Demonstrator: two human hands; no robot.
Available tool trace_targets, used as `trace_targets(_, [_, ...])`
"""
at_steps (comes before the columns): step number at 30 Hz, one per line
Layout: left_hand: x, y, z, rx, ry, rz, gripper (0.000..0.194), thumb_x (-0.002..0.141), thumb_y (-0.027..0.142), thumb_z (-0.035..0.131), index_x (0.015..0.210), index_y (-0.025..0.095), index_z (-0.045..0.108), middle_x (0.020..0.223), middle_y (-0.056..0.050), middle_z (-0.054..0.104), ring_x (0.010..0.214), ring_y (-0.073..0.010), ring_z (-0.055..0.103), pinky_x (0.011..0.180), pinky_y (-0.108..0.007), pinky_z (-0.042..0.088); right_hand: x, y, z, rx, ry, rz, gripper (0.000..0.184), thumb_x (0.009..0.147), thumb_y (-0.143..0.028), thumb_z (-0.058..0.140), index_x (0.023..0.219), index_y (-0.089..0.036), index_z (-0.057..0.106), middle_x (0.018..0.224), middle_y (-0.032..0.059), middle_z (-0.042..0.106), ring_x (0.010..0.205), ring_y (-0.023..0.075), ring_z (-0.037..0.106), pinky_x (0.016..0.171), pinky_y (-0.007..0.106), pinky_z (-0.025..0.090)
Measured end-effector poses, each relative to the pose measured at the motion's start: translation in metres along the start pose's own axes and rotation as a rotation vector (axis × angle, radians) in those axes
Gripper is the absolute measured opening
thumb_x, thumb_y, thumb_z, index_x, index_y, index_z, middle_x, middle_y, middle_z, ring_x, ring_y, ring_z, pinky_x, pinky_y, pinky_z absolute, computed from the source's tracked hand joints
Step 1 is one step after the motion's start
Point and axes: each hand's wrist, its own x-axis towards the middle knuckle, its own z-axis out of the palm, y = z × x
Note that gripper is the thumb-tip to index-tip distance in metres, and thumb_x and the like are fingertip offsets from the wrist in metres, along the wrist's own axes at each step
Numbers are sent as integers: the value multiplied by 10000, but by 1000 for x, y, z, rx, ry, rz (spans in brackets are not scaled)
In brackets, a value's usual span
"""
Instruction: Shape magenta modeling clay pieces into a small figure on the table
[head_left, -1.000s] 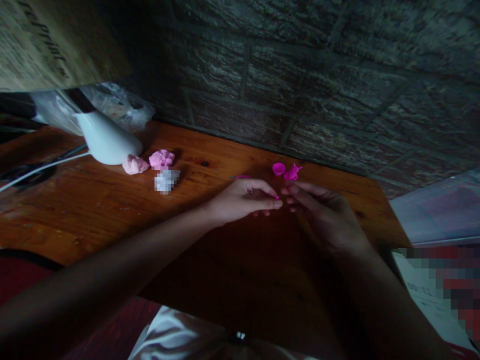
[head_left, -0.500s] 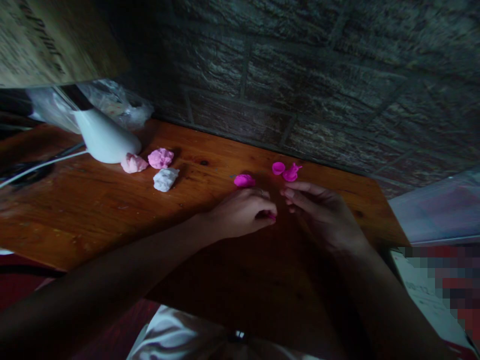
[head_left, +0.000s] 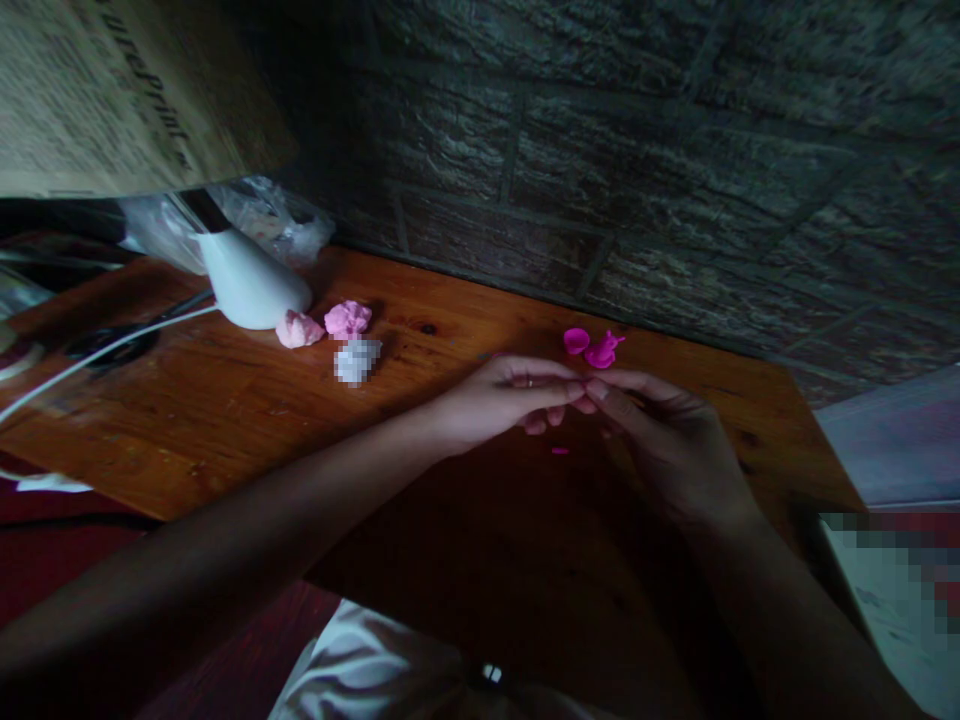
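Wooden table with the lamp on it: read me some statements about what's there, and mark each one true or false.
The hands are far apart. False: the left hand and right hand come together at the fingertips.
A small magenta piece lies on the near side of the hands. True.
The lamp base is black. False: the lamp base is white.
The pale pink lump is nearer the lamp base than the white lump is. True.
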Motion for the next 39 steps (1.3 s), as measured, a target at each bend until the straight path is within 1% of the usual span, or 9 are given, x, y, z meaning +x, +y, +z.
trace_targets(2, [0, 1, -1, -49, 2, -18, 241, 833, 367, 778, 919, 142, 783, 930, -77, 750, 686, -85, 545, 585, -219, 377, 0, -2, -1, -58, 10, -19, 129, 781, -392, 864, 881, -316, 838, 840, 3, 805, 734, 144, 682, 618, 256, 516])
trace_targets(6, [0, 0, -1, -20, -5, -40, 262, 824, 396, 793, 889, 143, 779, 894, -66, 741, 681, -86, 534, 587, -225, 370, -1, -3, -4, -146, -4, -70, 148, 808, -399, 839, 931, -318, 839, 832, 3, 800, 673, 143, 653, 616, 276, 533])
trace_targets(13, [0, -1, -2, -43, -17, -52, 254, 855, 390, 750, 873, 137, 764, 873, -50, 719, 673, -78, 519, 585, -223, 356, -1, -6, -6, -176, -47, -112, 128, 833, -332, 817, 959, -329, 838, 846, -11, 803, 643, 128, 635, 623, 269, 544])
trace_targets(16, [1, 0, -2, -16, -13, -29, 234, 855, 365, 745, 870, 131, 756, 838, -38, 706, 656, -75, 516, 569, -217, 354, -1, -8, -6, -190, -55, -128, 134, 833, -312, 813, 964, -328, 835, 867, -8, 810, 694, 143, 684, 652, 278, 569])
trace_targets(19, [2, 0, -1, 12, -6, -5, 207, 846, 330, 747, 873, 125, 744, 818, -31, 697, 643, -75, 521, 547, -211, 352, -2, -8, -6, -200, -66, -151, 143, 827, -294, 816, 968, -314, 830, 894, -3, 815, 790, 175, 742, 745, 318, 613])
trace_targets(24, [1, 1, -1, 89, 23, 22, 211, 854, 334, 729, 876, 124, 731, 827, -37, 706, 623, -78, 520, 525, -208, 359, -4, -5, -7, -268, -49, -197, 135, 836, -292, 811, 971, -281, 811, 947, 16, 820, 879, 211, 772, 847, 370, 629])
trace_targets(32, [0, 0, 1, 274, 64, 96, 169, 903, 284, 670, 894, 126, 728, 813, -32, 710, 620, -79, 527, 582, -213, 410, -6, -3, -10, -510, -31, -299, 110, 907, -302, 740, 1005, -275, 784, 975, 30, 810, 857, 215, 761, 788, 367, 601])
trace_targets(35, [0, 1, 1, 290, 73, 95, 159, 910, 270, 662, 887, 128, 730, 795, -27, 703, 615, -81, 524, 584, -214, 413, -6, -4, -10, -515, -34, -308, 102, 918, -292, 728, 1003, -272, 780, 971, 28, 808, 846, 205, 757, 792, 361, 594])
trace_targets(39, [-1, 4, 1, 270, 59, 85, 188, 922, 281, 652, 877, 123, 744, 669, 8, 633, 578, -81, 495, 556, -213, 389, -5, -3, -10, -457, -33, -280, 109, 916, -306, 736, 1011, -276, 781, 996, 27, 808, 871, 203, 753, 822, 362, 594])
